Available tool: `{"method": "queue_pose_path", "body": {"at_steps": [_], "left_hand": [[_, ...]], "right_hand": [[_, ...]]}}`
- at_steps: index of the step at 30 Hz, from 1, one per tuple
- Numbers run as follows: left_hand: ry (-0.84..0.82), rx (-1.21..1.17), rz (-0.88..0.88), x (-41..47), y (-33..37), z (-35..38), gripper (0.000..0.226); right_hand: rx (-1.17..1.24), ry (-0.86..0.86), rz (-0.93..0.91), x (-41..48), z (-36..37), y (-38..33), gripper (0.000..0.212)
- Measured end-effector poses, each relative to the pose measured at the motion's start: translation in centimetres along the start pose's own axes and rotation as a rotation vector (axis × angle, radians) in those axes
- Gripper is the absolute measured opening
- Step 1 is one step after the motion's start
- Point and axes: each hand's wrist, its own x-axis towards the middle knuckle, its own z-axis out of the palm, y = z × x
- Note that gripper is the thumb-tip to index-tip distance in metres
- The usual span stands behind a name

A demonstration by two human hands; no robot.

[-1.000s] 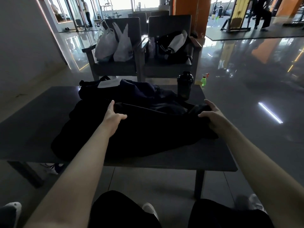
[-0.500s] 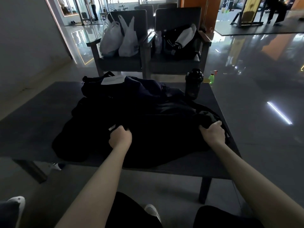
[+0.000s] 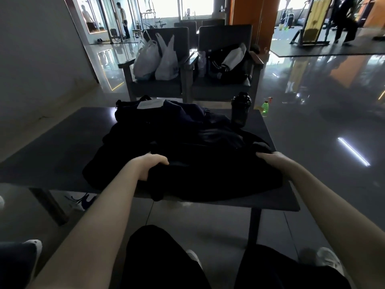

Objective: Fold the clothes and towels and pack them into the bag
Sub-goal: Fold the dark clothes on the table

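Both hands [image 3: 149, 165] apparently grip dark clothing [image 3: 208, 167] before shaker bottle [image 3: 240, 109].

Person seen from above: bare forearms without sleeves, left hand [image 3: 149, 165] and right hand [image 3: 273, 159] ungloved; black trousers [image 3: 166, 261] at lower centre; pale shoe [image 3: 331, 261] at lower right.

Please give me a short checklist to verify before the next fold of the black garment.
1. Left hand grips the black garment: ok.
2. Right hand holds the other side: ok.
3. Garment lies fully on the table: not ok, its near edge hangs over.
4. Black bottle stands apart from the garment: cannot tell.
5. Bag is open: cannot tell, too dark.
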Motion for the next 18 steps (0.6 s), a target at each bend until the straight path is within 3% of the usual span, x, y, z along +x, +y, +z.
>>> {"method": "queue_pose_path", "body": {"at_steps": [1,2,6,8,12,15,17,18], "left_hand": [[-0.057,0.035,-0.003,-0.8,0.1,-0.2,0.038],[-0.094,0.089,0.001,-1.4,0.3,-0.3,0.031],[-0.068,0.415,0.016,-3.3,0.7,-0.7,0.024],[-0.054,0.562,-0.028,-3.6,0.6,-1.4,0.027],[-0.09,0.71,-0.12,-4.8,1.2,-2.9,0.024],[-0.007,0.751,-0.071,-5.5,2.0,-3.8,0.018],[0.073,0.601,0.031,-5.5,2.4,-4.1,0.02],[0.095,0.451,0.091,-5.5,2.5,-4.0,0.02]], "right_hand": [[-0.048,-0.069,0.031,-0.3,-0.8,0.0,0.097],[-0.11,-0.131,0.047,-1.2,-1.4,-0.2,0.098],[-0.328,-0.359,0.097,-4.8,-3.6,-1.8,0.028],[-0.452,-0.373,0.123,-5.9,-5.0,-2.4,0.017],[-0.7,-0.325,0.174,-7.4,-7.2,-3.6,0.019],[-0.532,-0.113,0.026,-7.8,-7.7,-4.0,0.014],[-0.172,-0.014,-0.066,-7.3,-7.2,-4.0,0.004],[-0.001,-0.004,-0.084,-7.0,-6.9,-4.0,0.009]]}}
